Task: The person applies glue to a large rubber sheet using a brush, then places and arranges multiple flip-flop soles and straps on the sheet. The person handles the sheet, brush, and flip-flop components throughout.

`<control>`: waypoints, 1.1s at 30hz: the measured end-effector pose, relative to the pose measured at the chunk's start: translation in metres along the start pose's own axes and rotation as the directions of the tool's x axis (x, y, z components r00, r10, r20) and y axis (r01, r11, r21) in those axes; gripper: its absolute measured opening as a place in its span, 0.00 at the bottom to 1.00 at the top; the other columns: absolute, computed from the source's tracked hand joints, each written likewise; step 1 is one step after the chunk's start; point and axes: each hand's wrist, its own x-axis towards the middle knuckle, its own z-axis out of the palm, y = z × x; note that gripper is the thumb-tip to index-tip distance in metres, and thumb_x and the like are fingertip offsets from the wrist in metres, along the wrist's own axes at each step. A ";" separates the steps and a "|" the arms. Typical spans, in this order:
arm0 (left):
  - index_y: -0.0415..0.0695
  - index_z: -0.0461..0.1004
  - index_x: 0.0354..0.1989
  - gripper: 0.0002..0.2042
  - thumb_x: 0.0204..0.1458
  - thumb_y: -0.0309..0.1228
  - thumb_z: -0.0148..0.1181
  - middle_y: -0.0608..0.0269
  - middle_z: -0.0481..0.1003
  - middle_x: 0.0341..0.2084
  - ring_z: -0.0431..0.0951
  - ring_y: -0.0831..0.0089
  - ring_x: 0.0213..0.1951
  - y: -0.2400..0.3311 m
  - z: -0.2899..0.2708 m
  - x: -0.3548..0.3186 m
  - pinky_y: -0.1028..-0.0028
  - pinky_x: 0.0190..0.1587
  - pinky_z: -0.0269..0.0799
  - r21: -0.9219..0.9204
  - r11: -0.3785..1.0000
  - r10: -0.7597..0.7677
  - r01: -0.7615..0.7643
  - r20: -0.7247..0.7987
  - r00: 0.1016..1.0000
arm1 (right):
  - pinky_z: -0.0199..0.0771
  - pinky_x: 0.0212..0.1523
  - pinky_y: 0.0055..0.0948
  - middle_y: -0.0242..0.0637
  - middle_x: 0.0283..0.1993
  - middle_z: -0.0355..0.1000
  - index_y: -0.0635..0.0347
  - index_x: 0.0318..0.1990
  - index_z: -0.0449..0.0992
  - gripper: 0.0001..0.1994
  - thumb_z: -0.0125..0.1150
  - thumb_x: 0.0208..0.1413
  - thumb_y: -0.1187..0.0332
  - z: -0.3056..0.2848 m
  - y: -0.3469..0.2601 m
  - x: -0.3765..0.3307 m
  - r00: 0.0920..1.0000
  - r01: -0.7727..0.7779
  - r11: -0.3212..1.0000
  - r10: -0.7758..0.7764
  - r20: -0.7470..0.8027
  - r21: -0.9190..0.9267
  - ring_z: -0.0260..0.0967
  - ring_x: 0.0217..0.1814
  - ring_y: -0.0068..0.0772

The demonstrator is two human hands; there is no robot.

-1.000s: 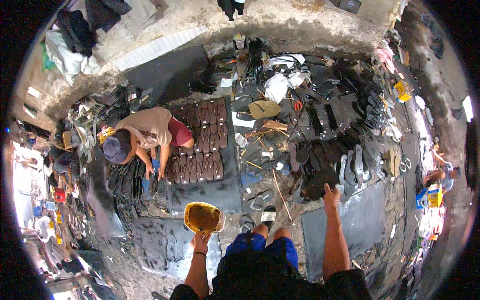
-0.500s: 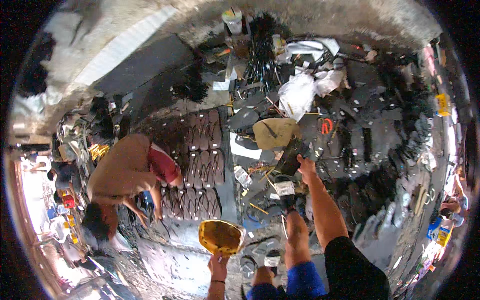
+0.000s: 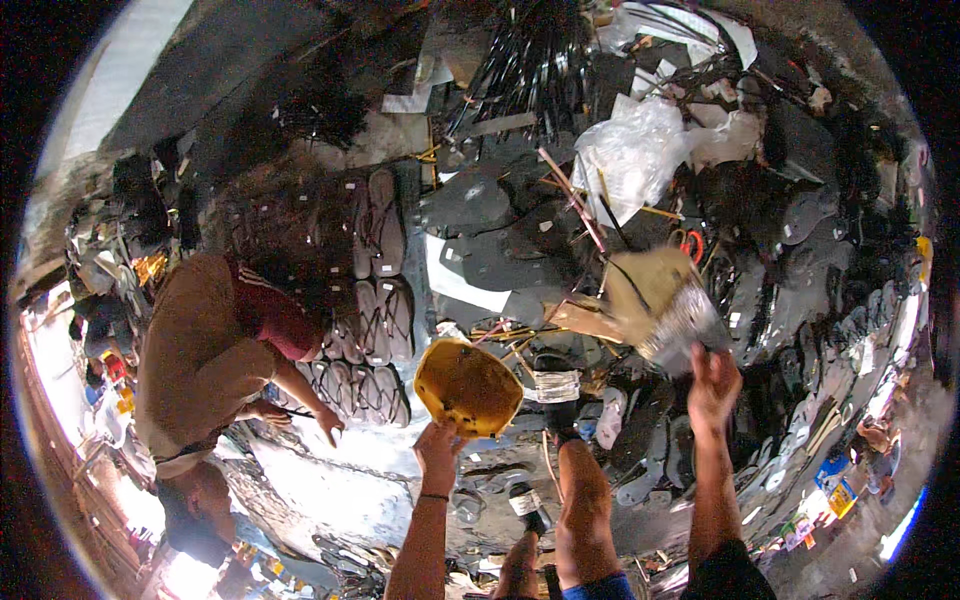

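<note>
My left hand is closed on the near rim of a yellow, shallow bowl-like container with amber-brown staining inside. My right hand grips the near edge of a dark flat piece, which shines grey and is smeared by motion. Just beyond it, overlapping it, is a tan flat piece with a dark strip across it. Whether the two pieces are joined I cannot tell. Red scissor-like handles lie behind the tan piece.
Rows of dark sandals lie to the left, beside a bending co-worker. Crumpled clear plastic, a white sheet, thin sticks and many dark sole-shaped pieces cover the floor. A bundle of black strips lies at the back.
My right hand has moved right and nearer with the dark piece. The tan piece sits farther right, closer to the red handles. The yellow container has moved up and right in view.
</note>
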 end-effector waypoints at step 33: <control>0.40 0.57 0.60 0.31 0.58 0.47 0.61 0.50 0.66 0.53 0.76 0.58 0.47 -0.040 0.238 0.160 0.59 0.56 0.76 -0.124 0.978 -0.087 0.171 0.501 0.861 | 0.73 0.50 0.37 0.35 0.51 0.74 0.61 0.43 0.75 0.11 0.66 0.54 0.71 -0.042 0.054 0.104 0.839 0.525 0.540 -0.200 0.505 -0.658 0.72 0.52 0.36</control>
